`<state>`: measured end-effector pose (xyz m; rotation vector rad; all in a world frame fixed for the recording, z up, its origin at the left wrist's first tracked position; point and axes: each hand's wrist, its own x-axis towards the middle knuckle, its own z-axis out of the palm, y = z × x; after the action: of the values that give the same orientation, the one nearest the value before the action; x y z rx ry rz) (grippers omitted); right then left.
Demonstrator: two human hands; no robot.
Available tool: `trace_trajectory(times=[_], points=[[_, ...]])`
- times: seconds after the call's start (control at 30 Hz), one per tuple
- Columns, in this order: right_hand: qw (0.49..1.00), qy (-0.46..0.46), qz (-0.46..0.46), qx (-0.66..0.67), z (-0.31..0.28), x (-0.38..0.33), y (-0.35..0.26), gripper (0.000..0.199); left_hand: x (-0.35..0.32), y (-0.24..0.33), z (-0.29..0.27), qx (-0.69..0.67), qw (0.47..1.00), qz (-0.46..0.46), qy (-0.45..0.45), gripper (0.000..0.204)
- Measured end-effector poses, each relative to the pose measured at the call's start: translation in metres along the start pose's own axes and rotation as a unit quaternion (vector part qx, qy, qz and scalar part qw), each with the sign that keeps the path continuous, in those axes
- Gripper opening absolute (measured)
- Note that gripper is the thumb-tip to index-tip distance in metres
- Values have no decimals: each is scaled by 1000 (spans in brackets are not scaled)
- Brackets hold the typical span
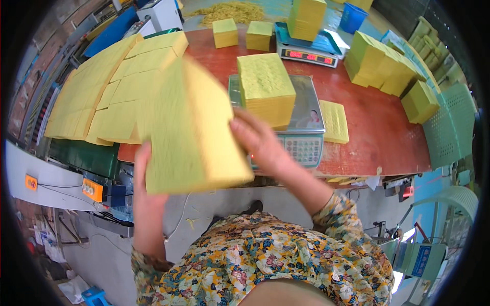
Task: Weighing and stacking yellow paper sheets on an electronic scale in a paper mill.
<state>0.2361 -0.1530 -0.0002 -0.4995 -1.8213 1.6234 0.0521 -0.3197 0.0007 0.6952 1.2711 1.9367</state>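
A thick stack of yellow paper (176, 135) is held up in front of me, tilted and blurred by motion. My left hand (148, 204) grips its left side near the lower corner. On the opposite side my right hand (259, 142) presses against the edge, its fingers partly hidden behind the stack. Beyond my right hand stands a digital scale (306, 104) with a keypad at its front. Another yellow stack (267, 84) with a bumpy top rests on that scale. A thin yellow stack (334, 121) lies just right of the scale, on the red table (388, 137).
Rows of yellow stacks (92, 94) fill the left side. Farther back, a second scale (309, 56) with a red display carries a tall stack (306, 20). Two small blocks (225, 33) stand beside it. More stacks (370, 61) line the right edge, near a green perforated chair (451, 125).
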Motion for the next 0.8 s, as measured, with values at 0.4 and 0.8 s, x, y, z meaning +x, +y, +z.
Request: trace_trajectory(times=[0.4,0.8], points=[[976,131,91,149,-152,115,16,28,187,-7,158,64,966,-186,-168,70],[983,116,115,83,-158,115,26,27,186,-9,163,158,965,-154,-142,76]])
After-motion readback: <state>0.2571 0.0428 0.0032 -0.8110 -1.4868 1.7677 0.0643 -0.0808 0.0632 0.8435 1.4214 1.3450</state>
